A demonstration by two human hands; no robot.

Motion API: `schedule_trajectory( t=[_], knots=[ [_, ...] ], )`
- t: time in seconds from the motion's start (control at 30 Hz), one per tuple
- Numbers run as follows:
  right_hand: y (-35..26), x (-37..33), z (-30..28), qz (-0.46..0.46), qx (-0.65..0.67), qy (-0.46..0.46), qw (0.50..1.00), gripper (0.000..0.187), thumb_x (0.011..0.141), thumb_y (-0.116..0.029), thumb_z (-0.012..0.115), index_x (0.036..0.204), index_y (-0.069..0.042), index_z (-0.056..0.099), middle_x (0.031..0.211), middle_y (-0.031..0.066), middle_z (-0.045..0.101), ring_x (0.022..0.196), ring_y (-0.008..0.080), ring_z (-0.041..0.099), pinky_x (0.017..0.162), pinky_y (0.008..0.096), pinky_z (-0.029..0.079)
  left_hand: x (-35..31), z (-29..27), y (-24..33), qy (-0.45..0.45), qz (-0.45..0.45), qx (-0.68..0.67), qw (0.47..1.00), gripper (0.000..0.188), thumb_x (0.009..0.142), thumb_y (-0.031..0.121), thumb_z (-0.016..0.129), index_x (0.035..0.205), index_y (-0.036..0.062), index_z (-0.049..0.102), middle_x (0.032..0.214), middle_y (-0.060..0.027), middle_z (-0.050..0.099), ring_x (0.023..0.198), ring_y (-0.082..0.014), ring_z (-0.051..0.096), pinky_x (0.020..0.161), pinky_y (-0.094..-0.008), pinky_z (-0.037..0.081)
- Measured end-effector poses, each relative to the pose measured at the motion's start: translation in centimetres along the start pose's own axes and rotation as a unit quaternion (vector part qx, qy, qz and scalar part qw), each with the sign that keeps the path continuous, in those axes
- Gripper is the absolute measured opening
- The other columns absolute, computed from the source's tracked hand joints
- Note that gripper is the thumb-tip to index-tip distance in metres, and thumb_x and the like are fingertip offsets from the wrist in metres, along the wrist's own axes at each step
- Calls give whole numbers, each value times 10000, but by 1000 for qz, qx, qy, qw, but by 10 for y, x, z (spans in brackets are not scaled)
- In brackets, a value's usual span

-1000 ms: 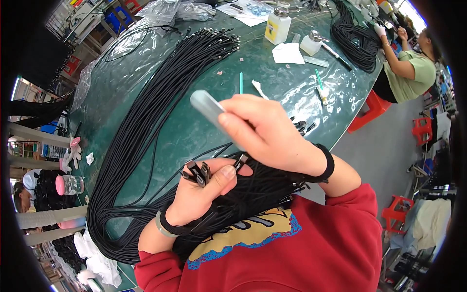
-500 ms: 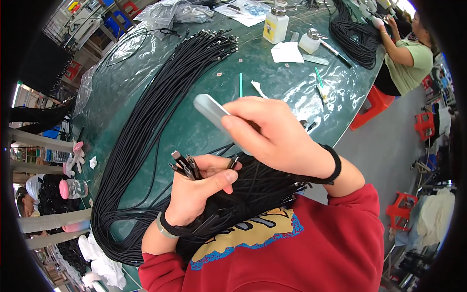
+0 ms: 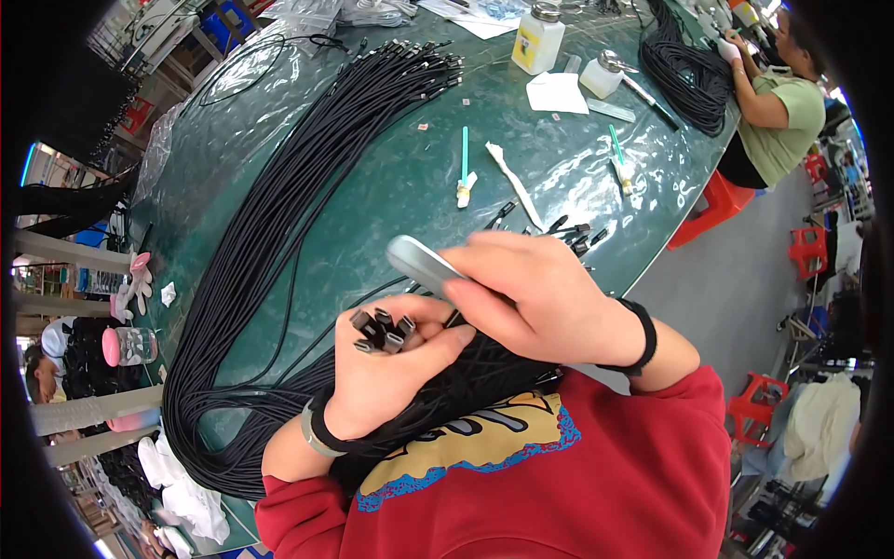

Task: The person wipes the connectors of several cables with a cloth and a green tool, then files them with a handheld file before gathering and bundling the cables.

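Cable ends gathered at the green table

While the left hand [image 3: 396, 373] is clenched around a fistful of black cable ends [image 3: 380, 330] just above the table's near edge, the right hand [image 3: 535, 293] pinches a flat grey tool [image 3: 424, 263] right beside them. Over the green table [image 3: 391, 186] the long black cable bundle [image 3: 298, 205] runs away from the fist
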State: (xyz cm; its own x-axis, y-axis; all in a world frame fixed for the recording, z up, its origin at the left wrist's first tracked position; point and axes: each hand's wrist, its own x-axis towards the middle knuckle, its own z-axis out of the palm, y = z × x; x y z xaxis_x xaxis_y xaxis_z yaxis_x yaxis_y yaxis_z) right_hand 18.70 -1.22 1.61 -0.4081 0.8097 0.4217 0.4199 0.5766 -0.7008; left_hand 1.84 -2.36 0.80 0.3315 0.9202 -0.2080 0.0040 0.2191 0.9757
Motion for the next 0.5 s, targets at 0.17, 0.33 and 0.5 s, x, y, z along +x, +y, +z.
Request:
schedule_trajectory(
  t=[0.17,0.33,0.5],
  knots=[
    [9,19,2,6,-6,58,998,141,773,-34,518,901,0,565,598,86,463,506,217,454,461,300,352,-4,4,2,16,4,41,999,93,661,-10,677,727,-13,612,563,62,498,476,18,368,431,-147,274],
    [-3,-3,4,4,7,66,998,135,787,-62,518,901,-4,564,616,99,483,525,229,484,471,304,368,-1,-2,-1,16,11,70,997,106,658,-13,680,741,-16,616,570,66,494,493,16,376,448,-145,287],
    [7,10,8,29,-26,110,993,129,785,-65,524,889,4,560,633,102,502,536,232,498,476,311,378,-3,6,-5,27,24,45,998,108,656,-11,685,733,-16,610,591,68,510,507,7,390,458,-154,305]
  ],
)
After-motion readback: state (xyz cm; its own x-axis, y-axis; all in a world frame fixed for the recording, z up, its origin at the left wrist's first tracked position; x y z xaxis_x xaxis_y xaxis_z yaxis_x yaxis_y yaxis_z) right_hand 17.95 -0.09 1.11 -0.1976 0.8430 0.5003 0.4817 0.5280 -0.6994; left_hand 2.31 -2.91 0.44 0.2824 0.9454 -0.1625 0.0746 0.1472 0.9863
